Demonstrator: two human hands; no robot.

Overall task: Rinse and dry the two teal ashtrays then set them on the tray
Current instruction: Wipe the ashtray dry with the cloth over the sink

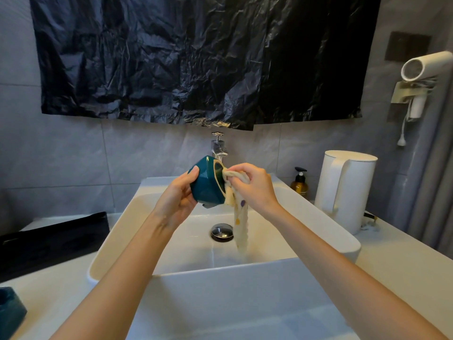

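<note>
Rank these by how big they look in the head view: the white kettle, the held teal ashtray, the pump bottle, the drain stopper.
1. white kettle
2. teal ashtray, held up nearer the camera, which may enlarge it
3. pump bottle and drain stopper: they look about alike, so left unranked

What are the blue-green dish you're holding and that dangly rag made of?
The held teal ashtray looks like glazed ceramic, maybe glossy plastic: smooth, shiny facets and a tan rim. The cloth looks like soft fuzzy fabric, cream with coloured dots: it bunches in the right hand and hangs limp over the sink.
</note>
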